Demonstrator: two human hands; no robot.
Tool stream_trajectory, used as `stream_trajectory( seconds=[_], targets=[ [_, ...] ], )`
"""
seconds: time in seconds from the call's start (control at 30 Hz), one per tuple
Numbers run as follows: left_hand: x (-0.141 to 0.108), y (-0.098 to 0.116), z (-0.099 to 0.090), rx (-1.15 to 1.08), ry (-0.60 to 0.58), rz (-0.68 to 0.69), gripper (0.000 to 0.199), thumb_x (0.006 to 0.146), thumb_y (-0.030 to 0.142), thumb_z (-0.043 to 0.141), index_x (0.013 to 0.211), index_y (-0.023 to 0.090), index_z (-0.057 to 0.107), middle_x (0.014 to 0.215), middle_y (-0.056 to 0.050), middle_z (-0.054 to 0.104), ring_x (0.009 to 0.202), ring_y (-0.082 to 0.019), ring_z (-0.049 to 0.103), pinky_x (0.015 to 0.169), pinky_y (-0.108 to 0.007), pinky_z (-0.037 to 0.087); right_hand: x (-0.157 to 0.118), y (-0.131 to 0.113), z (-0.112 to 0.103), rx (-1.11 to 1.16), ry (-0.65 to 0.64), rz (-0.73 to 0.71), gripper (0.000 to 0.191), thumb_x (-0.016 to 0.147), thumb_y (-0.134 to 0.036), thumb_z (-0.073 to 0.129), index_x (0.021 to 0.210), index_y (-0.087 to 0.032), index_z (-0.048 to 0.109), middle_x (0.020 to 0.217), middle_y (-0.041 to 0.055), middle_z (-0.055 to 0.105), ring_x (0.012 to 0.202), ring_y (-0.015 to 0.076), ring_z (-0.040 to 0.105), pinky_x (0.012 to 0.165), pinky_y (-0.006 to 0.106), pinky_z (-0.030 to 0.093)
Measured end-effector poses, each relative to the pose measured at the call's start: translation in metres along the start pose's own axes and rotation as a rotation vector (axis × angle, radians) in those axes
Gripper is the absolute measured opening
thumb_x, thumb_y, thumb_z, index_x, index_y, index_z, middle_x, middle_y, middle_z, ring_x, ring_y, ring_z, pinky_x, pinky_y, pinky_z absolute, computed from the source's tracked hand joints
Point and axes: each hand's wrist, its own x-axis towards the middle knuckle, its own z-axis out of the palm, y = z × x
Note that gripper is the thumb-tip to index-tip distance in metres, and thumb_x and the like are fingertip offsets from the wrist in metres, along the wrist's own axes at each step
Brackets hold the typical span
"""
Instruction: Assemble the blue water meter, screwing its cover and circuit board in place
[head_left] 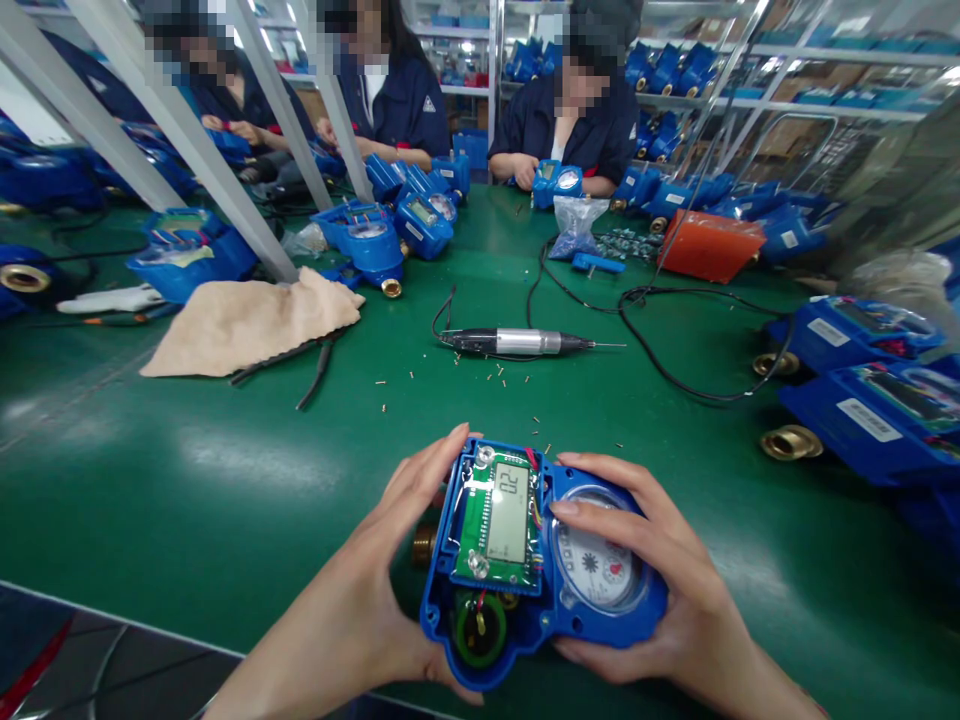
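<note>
Blue plastic meter (pixel 547 580) with grey display (pixel 508 520) and round white dial (pixel 592 577): over near side of smooth green tabletop (pixel 225 470). Left hand (pixel 375 575): grasping display end. Right hand (pixel 686 585): grasping dial end. Beyond meter: black-and-silver pen-shaped tool (pixel 517 342), lying flat.

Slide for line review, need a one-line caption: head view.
Left hand and right hand hold an open blue meter over a green bench, slim tool lying beyond.

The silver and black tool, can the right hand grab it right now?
Probably not while the right hand is holding the blue meter. If it let go, the way to the tool looks free, with only tiny metal bits between.
</note>
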Motion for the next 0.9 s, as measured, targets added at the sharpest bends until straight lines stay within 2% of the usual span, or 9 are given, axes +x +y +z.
stream_trajectory(
  seconds=[0.23, 0.47, 0.67, 0.77, 0.9],
  targets=[
    [0.0, -0.002, -0.003, 0.017, -0.001, 0.014, 0.132, 0.042, 0.047, 0.091, 0.147, 0.043, 0.013, 0.154, -0.003, 0.025, 0.138, -0.039, 0.028, 0.113, -0.06, 0.024, -0.001, -0.002, 0.0, -0.017, -0.002, -0.002, 0.07, 0.066, -0.034, 0.081, 0.128, -0.027, 0.05, 0.139, 0.0064, 0.039, 0.124, 0.0228, 0.046, 0.103, 0.033, 0.044],
    [0.001, -0.001, -0.003, -0.011, -0.012, -0.002, 0.131, 0.042, 0.045, 0.092, 0.147, 0.043, 0.014, 0.153, -0.004, 0.026, 0.136, -0.04, 0.032, 0.112, -0.063, 0.025, -0.004, 0.0, 0.002, -0.017, -0.01, 0.015, 0.071, 0.066, -0.035, 0.081, 0.129, -0.029, 0.049, 0.14, 0.007, 0.038, 0.126, 0.0253, 0.044, 0.104, 0.038, 0.044],
    [0.003, -0.004, -0.004, -0.082, -0.047, -0.071, 0.13, 0.043, 0.043, 0.092, 0.147, 0.041, 0.015, 0.15, -0.006, 0.034, 0.134, -0.04, 0.035, 0.107, -0.061, 0.037, 0.0, 0.001, 0.001, -0.002, -0.031, 0.038, 0.071, 0.067, -0.037, 0.08, 0.131, -0.029, 0.05, 0.139, 0.0099, 0.039, 0.123, 0.0274, 0.048, 0.1, 0.04, 0.048],
    [0.005, -0.008, -0.005, -0.043, -0.028, -0.026, 0.13, 0.043, 0.044, 0.092, 0.148, 0.037, 0.016, 0.149, -0.008, 0.035, 0.134, -0.041, 0.036, 0.108, -0.06, 0.035, 0.002, 0.003, 0.002, 0.011, -0.014, 0.033, 0.071, 0.067, -0.039, 0.08, 0.131, -0.029, 0.051, 0.138, 0.0104, 0.041, 0.122, 0.0282, 0.05, 0.098, 0.041, 0.049],
    [0.007, -0.011, 0.0, 0.057, 0.036, 0.13, 0.12, 0.05, 0.044, 0.088, 0.148, 0.034, 0.02, 0.149, -0.009, 0.034, 0.133, -0.041, 0.035, 0.112, -0.057, 0.03, 0.002, 0.002, 0.002, 0.007, 0.004, 0.044, 0.071, 0.068, -0.042, 0.079, 0.131, -0.028, 0.051, 0.137, 0.0111, 0.041, 0.122, 0.0284, 0.049, 0.1, 0.043, 0.047]
  ],
)
